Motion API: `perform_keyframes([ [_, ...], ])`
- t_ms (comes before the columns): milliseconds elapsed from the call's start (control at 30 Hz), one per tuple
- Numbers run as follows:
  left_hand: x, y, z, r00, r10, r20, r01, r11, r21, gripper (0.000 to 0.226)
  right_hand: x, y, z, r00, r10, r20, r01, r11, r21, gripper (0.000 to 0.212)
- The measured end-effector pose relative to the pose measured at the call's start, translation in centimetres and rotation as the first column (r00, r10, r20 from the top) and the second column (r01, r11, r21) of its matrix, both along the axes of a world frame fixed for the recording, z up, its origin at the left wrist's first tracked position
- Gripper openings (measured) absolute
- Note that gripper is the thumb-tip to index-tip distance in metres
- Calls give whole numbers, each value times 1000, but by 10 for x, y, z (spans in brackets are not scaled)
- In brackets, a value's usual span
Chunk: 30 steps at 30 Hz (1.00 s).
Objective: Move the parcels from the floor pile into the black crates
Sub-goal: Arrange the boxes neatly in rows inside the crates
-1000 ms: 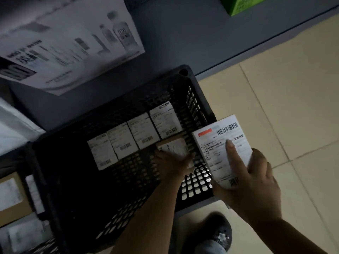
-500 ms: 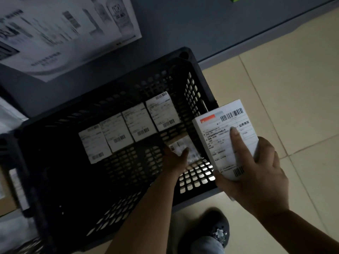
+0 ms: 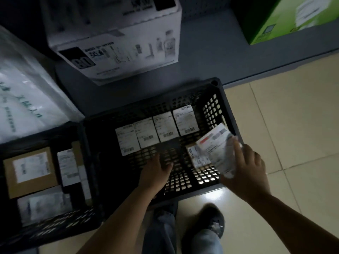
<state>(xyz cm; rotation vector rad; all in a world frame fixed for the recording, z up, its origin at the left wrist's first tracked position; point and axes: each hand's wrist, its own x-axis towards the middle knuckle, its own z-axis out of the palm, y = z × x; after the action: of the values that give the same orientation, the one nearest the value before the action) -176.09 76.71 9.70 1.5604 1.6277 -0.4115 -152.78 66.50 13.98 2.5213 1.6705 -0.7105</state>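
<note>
We see the tiled floor [image 3: 293, 125] carrying two black crates side by side. The bigger view is of the right crate [image 3: 227, 110], its rim against a grey ledge [image 3: 128, 92] at the far side. Along its far wall stands a row of four labelled parcels [image 3: 156, 132], touching one another. Near its right wall a small brown parcel [image 3: 199, 156] lies on the mesh bottom with its label up.

The left crate [image 3: 55, 230] touches the right crate's left wall and holds several parcels, among them a brown box [image 3: 31, 171] at its left side.

On the ledge sit a white printed carton [image 3: 119, 37], a white plastic bag [image 3: 23, 99] at the left and a green box [image 3: 286, 19] at the far right corner.

Our right hand [image 3: 245, 171] grasps a white parcel [image 3: 216, 145], blurred, tilted over the right crate's right wall and partly above the small brown parcel; the forefinger lies along its face.

Our left hand [image 3: 156, 171] hangs inside the right crate above the mesh, fingers released and spread, holding nothing.

A dark shoe [image 3: 211, 222] stands at the crate's near edge.
</note>
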Motion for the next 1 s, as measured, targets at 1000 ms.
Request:
perform_keyframes([
  [1000, -181, -15, -52, 955, -179, -237, 289, 743, 604, 77, -184, 97, -194, 502, 864, -32, -852, 488, -187, 132],
])
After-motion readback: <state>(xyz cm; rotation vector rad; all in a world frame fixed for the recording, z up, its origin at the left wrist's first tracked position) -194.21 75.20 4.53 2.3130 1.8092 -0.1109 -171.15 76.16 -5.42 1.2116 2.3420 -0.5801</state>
